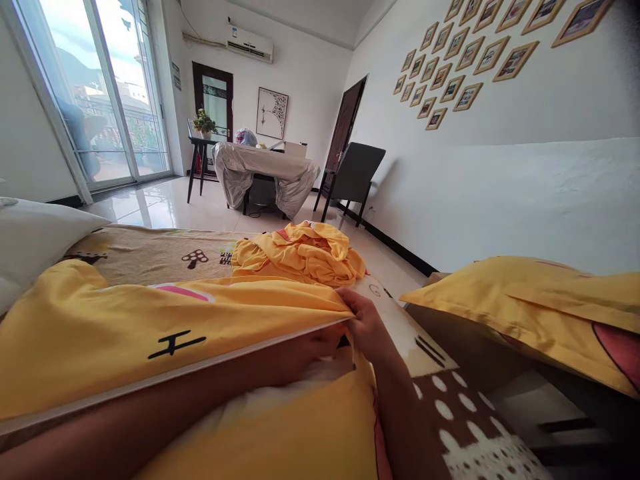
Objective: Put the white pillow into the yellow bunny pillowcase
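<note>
A yellow pillowcase [260, 300] with black marks and a white-edged opening is spread across the front. My right hand [369, 325] is closed on the edge of it, pinching the cloth at the right end of the opening. Inside, under the raised upper layer, my left hand [317, 343] reaches to the right corner, beside my right hand. Its fingers look curled, but shadow hides what they grip. Just below that hand shows part of a white pillow [295, 385], lying between the upper layer and the yellow lower layer.
Bunched yellow cloth [305, 253] lies on the patterned brown blanket [150, 257] ahead. A white pillow at the left [40, 237] and a yellow cushion [545, 300] at the right flank the bed. Beyond stand a covered table [265, 160] and a dark chair [355, 173].
</note>
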The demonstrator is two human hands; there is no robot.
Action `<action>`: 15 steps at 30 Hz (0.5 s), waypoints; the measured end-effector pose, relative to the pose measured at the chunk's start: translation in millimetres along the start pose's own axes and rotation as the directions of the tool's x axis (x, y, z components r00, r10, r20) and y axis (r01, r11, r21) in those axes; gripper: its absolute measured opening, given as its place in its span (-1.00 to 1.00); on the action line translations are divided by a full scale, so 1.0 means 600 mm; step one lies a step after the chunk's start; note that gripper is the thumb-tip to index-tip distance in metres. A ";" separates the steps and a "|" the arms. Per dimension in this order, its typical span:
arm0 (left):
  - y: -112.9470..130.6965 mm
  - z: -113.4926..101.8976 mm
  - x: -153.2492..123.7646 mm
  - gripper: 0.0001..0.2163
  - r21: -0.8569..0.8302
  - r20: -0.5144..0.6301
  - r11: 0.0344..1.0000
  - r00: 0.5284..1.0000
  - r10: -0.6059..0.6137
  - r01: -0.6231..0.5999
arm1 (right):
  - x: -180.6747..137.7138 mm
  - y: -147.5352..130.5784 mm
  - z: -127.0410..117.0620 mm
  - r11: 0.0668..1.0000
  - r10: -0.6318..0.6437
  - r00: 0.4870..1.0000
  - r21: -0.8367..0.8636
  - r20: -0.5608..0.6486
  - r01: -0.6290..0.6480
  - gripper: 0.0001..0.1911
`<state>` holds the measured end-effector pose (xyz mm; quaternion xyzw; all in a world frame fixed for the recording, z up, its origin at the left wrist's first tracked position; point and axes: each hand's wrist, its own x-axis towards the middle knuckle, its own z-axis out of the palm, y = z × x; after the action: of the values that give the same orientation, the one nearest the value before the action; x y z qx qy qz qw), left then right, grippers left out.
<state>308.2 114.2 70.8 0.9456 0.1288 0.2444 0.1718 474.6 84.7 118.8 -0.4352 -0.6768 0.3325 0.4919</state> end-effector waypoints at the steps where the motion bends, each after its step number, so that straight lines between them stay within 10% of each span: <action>1: 0.003 0.001 0.002 -0.74 0.052 0.025 0.998 0.999 0.038 -0.039 | 0.001 0.001 0.002 1.000 -0.007 1.000 -0.010 -0.016 0.007 -0.85; 15: 0.006 0.020 0.000 -0.70 -0.127 -0.040 0.978 0.984 -0.171 0.165 | -0.006 0.003 0.002 0.965 -0.044 0.988 -0.263 -0.147 0.004 -0.65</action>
<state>315.0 108.0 62.2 0.9123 0.1973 0.2605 0.2466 474.6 81.9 115.4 -0.5119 -0.6806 0.2001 0.4844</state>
